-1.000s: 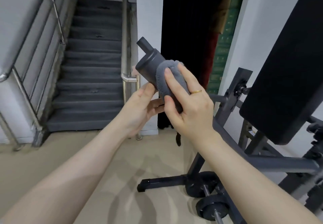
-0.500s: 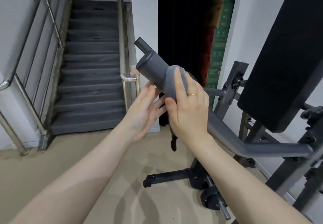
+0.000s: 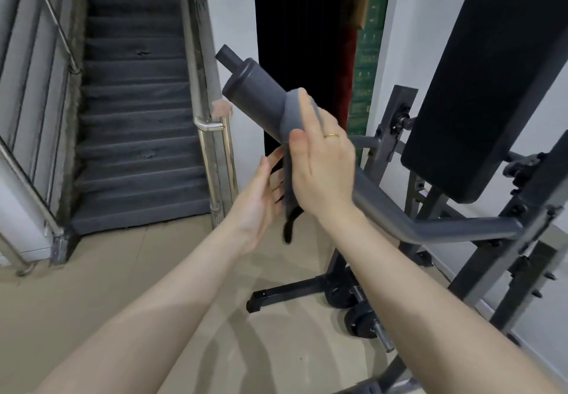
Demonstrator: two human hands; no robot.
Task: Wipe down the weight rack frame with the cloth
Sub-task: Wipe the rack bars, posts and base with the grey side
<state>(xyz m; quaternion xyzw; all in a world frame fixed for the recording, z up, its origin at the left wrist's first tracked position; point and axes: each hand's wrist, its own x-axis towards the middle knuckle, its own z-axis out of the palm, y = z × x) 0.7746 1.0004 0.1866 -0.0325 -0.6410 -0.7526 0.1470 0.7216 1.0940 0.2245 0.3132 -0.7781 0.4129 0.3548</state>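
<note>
- My right hand (image 3: pixel 322 163) gripped the soft, limp cloth (image 3: pixel 292 111), wrapped round the rigid frame (image 3: pixel 384 206) bar below its capped end.
- My left hand (image 3: pixel 261 197) lay relaxed, fingertips touching the hanging tail, the best place to grip.

Two hands (image 3: pixel 322 172), one cloth (image 3: pixel 290 117)

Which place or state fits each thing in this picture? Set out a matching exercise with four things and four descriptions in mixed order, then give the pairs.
Things:
1. cloth
2. left hand
3. staircase
4. weight plates

Descriptions:
A. on the floor, low by the frame's foot
B. wrapped over the grey bar, held by the right hand
C. at the far left, behind a metal railing
D. open, fingers straight, just below the bar

Pairs: 1-B, 2-D, 3-C, 4-A
</note>
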